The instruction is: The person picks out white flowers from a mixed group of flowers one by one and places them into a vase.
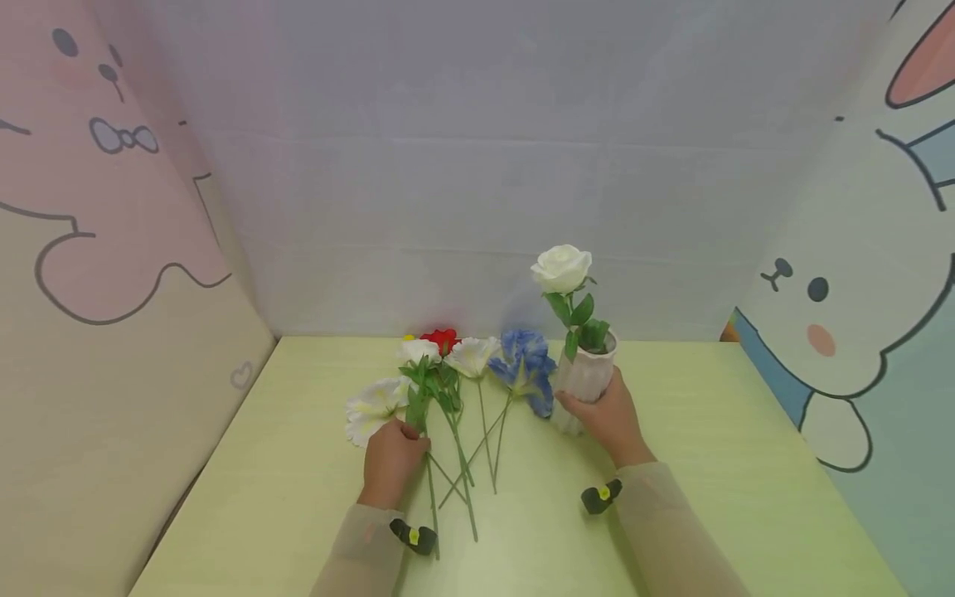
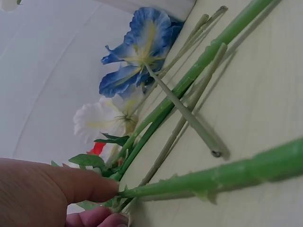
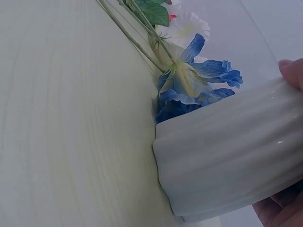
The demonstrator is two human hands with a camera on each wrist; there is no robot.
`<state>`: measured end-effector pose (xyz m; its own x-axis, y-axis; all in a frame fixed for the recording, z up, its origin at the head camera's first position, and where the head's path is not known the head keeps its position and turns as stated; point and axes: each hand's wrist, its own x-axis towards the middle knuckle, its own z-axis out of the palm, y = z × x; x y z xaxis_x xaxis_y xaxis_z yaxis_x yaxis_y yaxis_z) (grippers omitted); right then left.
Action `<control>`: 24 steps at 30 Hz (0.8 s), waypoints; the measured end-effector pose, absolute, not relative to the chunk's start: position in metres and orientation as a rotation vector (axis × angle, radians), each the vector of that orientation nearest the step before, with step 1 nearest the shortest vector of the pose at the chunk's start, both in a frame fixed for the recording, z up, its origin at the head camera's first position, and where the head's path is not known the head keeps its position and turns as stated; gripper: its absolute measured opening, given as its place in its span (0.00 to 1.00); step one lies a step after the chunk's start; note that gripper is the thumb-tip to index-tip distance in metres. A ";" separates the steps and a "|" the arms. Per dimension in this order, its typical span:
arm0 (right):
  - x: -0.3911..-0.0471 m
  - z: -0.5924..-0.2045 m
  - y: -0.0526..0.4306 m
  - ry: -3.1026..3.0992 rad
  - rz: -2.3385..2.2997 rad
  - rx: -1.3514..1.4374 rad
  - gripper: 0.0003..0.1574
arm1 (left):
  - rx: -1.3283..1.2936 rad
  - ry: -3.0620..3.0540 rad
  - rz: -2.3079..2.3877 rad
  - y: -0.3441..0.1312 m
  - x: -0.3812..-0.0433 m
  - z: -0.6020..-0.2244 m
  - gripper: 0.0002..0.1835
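My right hand (image 1: 610, 419) grips a white ribbed vase (image 1: 585, 377) around its side; a white rose (image 1: 563, 269) with green leaves stands in it. Close over the table, the vase is tilted a little in the head view. Among the loose flowers, my left hand (image 1: 394, 460) pinches a thorny green rose stem (image 2: 227, 175) between thumb and fingers. That stem's bloom is hidden in the left wrist view. Just beyond the left hand lie a white rose (image 1: 419, 350), a red flower (image 1: 442, 340) and a ruffled white flower (image 1: 376, 408).
A blue iris-like flower (image 1: 524, 365) lies left of the vase, beside another white flower (image 1: 474, 356). Several thin stems (image 1: 487, 439) cross between the hands on the pale yellow table (image 1: 716, 464). A plain backdrop (image 1: 462, 166) rises at the far edge, with cartoon-printed panels on both sides.
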<state>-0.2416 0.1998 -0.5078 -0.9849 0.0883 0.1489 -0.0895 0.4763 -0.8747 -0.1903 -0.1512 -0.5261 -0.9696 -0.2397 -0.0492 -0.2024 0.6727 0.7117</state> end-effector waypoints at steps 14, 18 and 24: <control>-0.241 -0.508 0.199 -2.553 1.537 0.008 0.58 | 0.371 -2.995 -1.014 -0.140 -0.192 -0.528 0.20; -0.241 -0.508 0.198 -2.561 1.541 0.006 0.57 | 0.374 -2.957 -1.112 -0.145 -0.192 -0.528 0.14; -0.241 -0.507 0.199 -2.558 1.534 0.013 0.58 | 0.391 -2.785 -1.729 -0.156 -0.190 -0.525 0.12</control>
